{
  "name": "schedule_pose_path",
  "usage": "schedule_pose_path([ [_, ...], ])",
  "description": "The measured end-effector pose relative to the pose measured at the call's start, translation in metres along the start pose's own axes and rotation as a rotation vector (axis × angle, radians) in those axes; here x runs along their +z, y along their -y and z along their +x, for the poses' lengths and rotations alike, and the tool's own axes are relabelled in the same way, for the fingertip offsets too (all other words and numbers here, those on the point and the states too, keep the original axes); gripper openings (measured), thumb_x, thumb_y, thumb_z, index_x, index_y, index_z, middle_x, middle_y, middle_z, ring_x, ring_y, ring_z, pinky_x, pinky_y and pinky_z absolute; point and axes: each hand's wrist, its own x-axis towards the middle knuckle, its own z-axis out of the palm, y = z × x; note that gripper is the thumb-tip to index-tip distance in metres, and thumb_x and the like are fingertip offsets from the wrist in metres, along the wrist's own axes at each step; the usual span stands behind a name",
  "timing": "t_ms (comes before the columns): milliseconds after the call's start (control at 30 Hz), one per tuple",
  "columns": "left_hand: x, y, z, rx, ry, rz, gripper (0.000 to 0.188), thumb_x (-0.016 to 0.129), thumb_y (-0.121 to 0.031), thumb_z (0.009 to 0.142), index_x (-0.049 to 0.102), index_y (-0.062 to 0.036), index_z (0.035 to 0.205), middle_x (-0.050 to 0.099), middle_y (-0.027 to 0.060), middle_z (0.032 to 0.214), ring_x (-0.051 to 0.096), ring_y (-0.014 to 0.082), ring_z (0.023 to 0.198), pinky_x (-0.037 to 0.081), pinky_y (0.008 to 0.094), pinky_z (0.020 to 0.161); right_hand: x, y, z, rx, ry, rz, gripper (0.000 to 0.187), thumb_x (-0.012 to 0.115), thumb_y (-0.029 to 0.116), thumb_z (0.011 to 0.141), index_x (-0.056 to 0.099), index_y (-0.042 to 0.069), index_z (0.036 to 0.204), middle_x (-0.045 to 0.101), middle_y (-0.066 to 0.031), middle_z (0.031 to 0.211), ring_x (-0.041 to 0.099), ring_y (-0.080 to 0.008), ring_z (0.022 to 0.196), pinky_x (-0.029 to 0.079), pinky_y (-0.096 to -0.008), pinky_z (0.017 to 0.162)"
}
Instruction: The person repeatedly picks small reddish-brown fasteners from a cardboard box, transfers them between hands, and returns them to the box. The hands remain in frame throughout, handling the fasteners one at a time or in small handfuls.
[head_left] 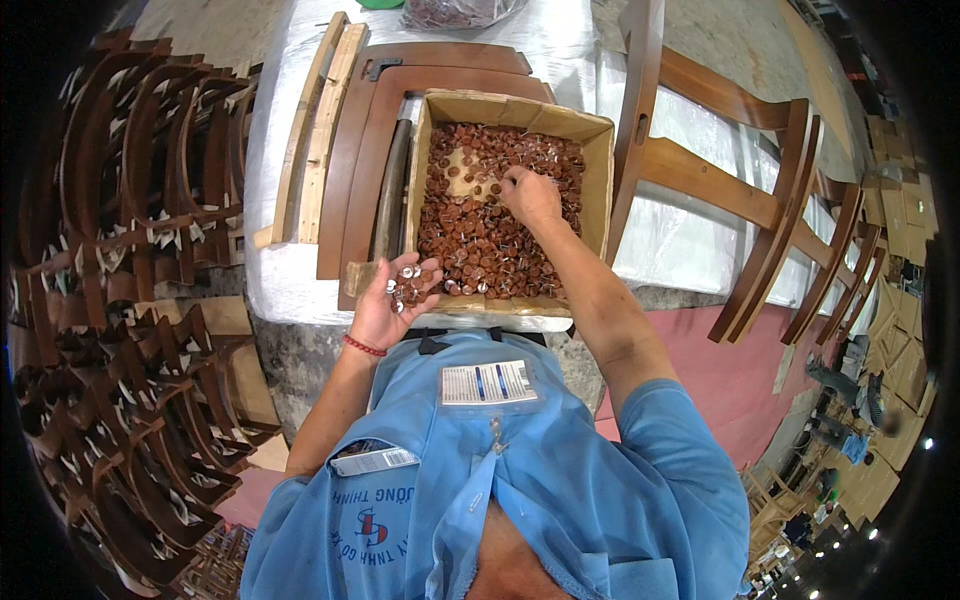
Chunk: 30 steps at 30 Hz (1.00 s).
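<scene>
A cardboard box (597, 190) stands in front of me, filled with brown round-headed nail glides (490, 245) that have shiny metal pins. My left hand (388, 303) is palm up at the box's near left corner, fingers half curled around several nail glides (408, 288). Inside the box, my right hand (531, 197) reaches over the heap with thumb and fingers closed together. What is between those fingertips is too small to make out. Close by them, a patch of bare box bottom (463, 177) shows among scattered glides.
Brown wooden frame pieces (352, 180) and pale wooden strips (318, 130) lie left of the box on a plastic-wrapped table (268, 180). A grey bar (393, 190) runs alongside the box. Brown chair frames (720, 185) stand right; stacked curved wooden parts (150, 150) fill the left.
</scene>
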Motion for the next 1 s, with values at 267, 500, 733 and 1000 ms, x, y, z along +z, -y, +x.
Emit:
schedule_pose_path([
  [267,0.001,0.0,0.0,-0.002,-0.007,-0.027,0.048,0.03,-0.045,0.101,0.048,-0.0067,0.124,0.056,0.0177,0.126,0.056,0.0296,0.116,0.054,0.0431,0.087,-0.023,-0.018,-0.022,0.07,-0.066,0.226,0.027,0.057,0.025,0.083,0.071,0.011,0.101,0.068,-0.0201,0.095,0.064,-0.0365,0.092,0.049,-0.0412,0.085],
  [500,0.0,-0.001,0.0,-0.009,0.0,-0.014,0.048,0.03,-0.045,0.101,0.047,-0.0072,0.123,0.056,0.0172,0.125,0.056,0.03,0.115,0.055,0.0429,0.086,-0.038,-0.024,-0.054,-0.003,0.329,0.193,0.033,0.056,0.017,0.084,0.066,0.01,0.114,0.066,-0.0211,0.104,0.063,-0.0349,0.099,0.047,-0.0387,0.091],
  [733,-0.001,0.0,0.001,-0.001,0.008,-0.017,0.048,0.031,-0.046,0.101,0.047,-0.0071,0.124,0.055,0.0176,0.126,0.056,0.0301,0.116,0.054,0.0433,0.087,-0.03,-0.019,-0.043,0.274,0.412,0.695,0.035,0.05,0.022,0.094,0.059,0.004,0.123,0.067,-0.0176,0.093,0.066,-0.025,0.089,0.054,-0.0339,0.073],
  [1000,0.0,0.001,0.0,0.008,-0.011,0.013,0.047,0.035,-0.047,0.099,0.049,-0.0095,0.125,0.055,0.0167,0.127,0.055,0.0295,0.117,0.054,0.0428,0.088,-0.022,-0.035,-0.047,0.344,0.349,2.019,0.056,0.033,0.038,0.102,0.044,-0.01,0.127,0.047,-0.0251,0.132,0.05,-0.0387,0.12,0.051,-0.0399,0.095],
])
